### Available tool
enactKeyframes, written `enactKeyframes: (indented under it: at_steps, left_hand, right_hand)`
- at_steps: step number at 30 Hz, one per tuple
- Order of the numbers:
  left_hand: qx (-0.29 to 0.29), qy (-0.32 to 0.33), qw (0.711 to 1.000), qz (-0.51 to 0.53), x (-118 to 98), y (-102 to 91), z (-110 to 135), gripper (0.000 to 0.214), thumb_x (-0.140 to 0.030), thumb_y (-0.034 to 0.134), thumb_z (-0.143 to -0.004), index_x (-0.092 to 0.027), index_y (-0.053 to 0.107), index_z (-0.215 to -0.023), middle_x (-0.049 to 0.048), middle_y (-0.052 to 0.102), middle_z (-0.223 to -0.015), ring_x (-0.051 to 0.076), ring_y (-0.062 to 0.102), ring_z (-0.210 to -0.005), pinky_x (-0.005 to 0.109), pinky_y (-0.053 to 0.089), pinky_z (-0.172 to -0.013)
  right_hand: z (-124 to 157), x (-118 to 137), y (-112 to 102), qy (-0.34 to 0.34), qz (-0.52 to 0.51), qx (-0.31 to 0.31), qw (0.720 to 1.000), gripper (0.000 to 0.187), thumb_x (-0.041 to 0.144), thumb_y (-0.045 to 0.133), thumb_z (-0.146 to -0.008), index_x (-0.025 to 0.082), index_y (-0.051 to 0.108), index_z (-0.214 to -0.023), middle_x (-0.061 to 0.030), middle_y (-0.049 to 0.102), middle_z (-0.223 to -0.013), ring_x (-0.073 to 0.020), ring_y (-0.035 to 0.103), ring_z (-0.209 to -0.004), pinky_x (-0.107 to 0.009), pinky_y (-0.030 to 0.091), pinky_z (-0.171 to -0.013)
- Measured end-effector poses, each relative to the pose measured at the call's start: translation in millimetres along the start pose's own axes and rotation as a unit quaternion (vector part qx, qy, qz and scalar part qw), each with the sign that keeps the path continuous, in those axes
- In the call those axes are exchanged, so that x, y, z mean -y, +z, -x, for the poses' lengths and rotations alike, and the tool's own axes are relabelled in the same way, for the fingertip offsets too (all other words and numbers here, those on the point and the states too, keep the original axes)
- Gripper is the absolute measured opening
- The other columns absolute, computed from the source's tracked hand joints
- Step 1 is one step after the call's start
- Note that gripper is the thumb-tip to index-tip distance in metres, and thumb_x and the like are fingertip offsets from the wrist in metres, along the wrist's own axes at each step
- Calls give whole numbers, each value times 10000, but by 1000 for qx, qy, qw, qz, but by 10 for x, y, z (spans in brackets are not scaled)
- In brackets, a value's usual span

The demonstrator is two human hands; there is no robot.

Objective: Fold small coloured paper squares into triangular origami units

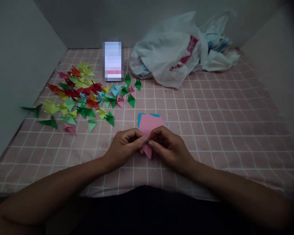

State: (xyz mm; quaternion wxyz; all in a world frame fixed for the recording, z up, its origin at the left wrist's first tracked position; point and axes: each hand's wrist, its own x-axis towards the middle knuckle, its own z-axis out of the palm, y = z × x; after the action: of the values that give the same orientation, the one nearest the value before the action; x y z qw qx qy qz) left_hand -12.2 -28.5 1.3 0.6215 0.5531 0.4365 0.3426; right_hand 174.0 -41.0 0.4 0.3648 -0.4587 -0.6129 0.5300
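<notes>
Between my two hands is a small folded piece of pink origami paper [148, 152], its pointed tip hanging down below my thumbs. My left hand [129, 141] pinches it from the left with thumb and fingers. From the right, my right hand [168, 145] pinches the same piece, the two thumbs almost meeting. The upper part of the folded paper is hidden by my fingers. Just beyond the hands lies a stack of square paper sheets [150, 121], pink on top with blue showing beneath.
Many folded paper cranes [83, 94] in red, green, yellow, blue and pink spread over the left side of the checked cloth [225, 130]. A phone with a lit, blurred screen [113, 60] stands behind them. White plastic bags [169, 52] lie at the back, and walls border the sides.
</notes>
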Motion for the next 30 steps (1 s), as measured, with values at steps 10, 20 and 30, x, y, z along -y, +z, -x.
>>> enactKeyframes:
  at_steps: [10,20,30]
  left_hand:
    - [-11,27,1000,11,-30,7,12,164,-259,647,-873,-162,672,-744,-6,658,-646,89,581,-577,204,488,-577]
    - [-9,-18,998,61,0,-9,-7,138,-275,664,-850,-159,625,-787,-25,642,-621,80,592,-547,202,498,-571]
    - [30,-26,999,15,9,-19,-25,157,-297,683,-819,-151,624,-814,-40,576,-649,59,521,-493,175,439,-463]
  right_hand:
    - [5,83,9,130,-96,78,984,343,450,679,-870,179,585,-682,26,542,-573,-82,449,-489,-216,349,-443]
    - [35,47,-18,99,-141,37,984,242,392,641,-898,210,539,-775,37,588,-606,-97,537,-459,-235,414,-456]
    - [-49,81,-134,-11,48,32,998,179,261,604,-903,198,568,-740,31,557,-605,-97,467,-529,-244,361,-512]
